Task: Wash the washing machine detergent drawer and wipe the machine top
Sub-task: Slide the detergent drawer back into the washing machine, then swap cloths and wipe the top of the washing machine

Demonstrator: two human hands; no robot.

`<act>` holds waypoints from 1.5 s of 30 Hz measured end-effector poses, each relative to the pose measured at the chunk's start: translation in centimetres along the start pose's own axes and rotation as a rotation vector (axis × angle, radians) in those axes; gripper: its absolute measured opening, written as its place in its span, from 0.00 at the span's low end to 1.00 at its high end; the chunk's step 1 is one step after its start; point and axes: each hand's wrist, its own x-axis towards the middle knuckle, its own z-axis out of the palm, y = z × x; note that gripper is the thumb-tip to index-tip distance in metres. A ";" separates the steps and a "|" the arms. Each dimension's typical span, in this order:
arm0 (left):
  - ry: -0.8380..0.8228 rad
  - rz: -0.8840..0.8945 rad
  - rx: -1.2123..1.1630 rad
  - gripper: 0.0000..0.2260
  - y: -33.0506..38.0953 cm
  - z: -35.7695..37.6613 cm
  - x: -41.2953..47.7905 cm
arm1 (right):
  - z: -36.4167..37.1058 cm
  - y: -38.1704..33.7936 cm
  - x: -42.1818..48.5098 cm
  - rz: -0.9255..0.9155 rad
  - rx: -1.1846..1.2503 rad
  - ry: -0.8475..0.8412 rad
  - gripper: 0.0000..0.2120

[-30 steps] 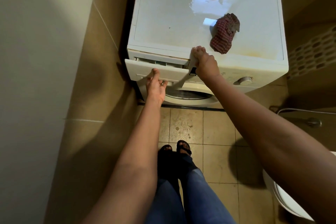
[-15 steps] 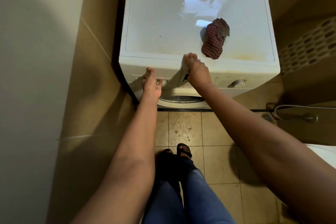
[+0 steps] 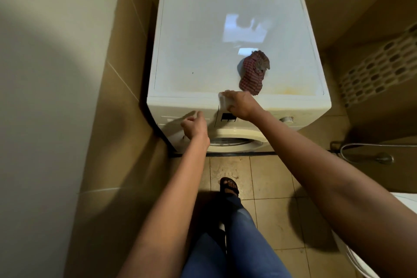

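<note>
The white washing machine (image 3: 203,40) stands against the tiled walls, seen from above. Its detergent drawer (image 3: 173,118) at the front left is pushed in flush with the panel. My left hand (image 3: 194,126) hovers just in front of the drawer with loosely curled fingers and holds nothing. My right hand (image 3: 239,104) rests on the machine's front top edge above the control panel, its fingertips blurred. A crumpled red checked cloth (image 3: 253,72) lies on the machine top just behind my right hand, not touched by it.
A white perforated basket (image 3: 381,65) stands to the right of the machine. A metal spray hose (image 3: 365,157) hangs low on the right wall, and a toilet rim (image 3: 358,257) shows at the lower right. The left wall is close. My feet stand on the tiled floor (image 3: 266,178).
The drawer, pulled out a second ago, has been pushed in shut. My left hand has come off its handle. My right hand stays on the top edge.
</note>
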 end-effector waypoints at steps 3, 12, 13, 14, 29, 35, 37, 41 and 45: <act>-0.151 0.138 0.109 0.11 0.2 1.7 -2.1 | -1.4 1.5 -0.6 0.095 0.291 0.364 0.14; -0.360 0.361 0.508 0.10 4.4 7.5 -4.0 | -5.2 5.3 2.1 0.574 0.441 0.274 0.35; -0.352 0.377 0.552 0.12 4.7 8.0 -3.8 | -5.3 5.4 2.3 0.586 0.455 0.238 0.37; -0.353 0.391 0.595 0.14 5.0 8.6 -3.7 | -5.5 5.6 2.5 0.591 0.461 0.218 0.37; -0.589 0.493 0.458 0.28 7.1 13.5 -3.7 | -13.4 6.8 3.8 0.561 1.447 -0.131 0.05; -0.565 0.583 0.364 0.09 10.0 14.7 -4.1 | -18.0 6.6 3.8 0.495 1.079 -0.124 0.16; -0.562 0.598 0.367 0.04 11.5 14.8 -4.3 | -18.6 6.8 3.8 0.403 0.691 -0.024 0.30; -0.601 0.622 0.470 0.08 14.4 14.9 -5.1 | -19.2 6.2 2.9 0.029 0.347 0.032 0.47; -0.607 0.650 0.538 0.09 16.5 15.4 -6.0 | -18.5 5.7 3.1 -0.224 0.332 0.189 0.28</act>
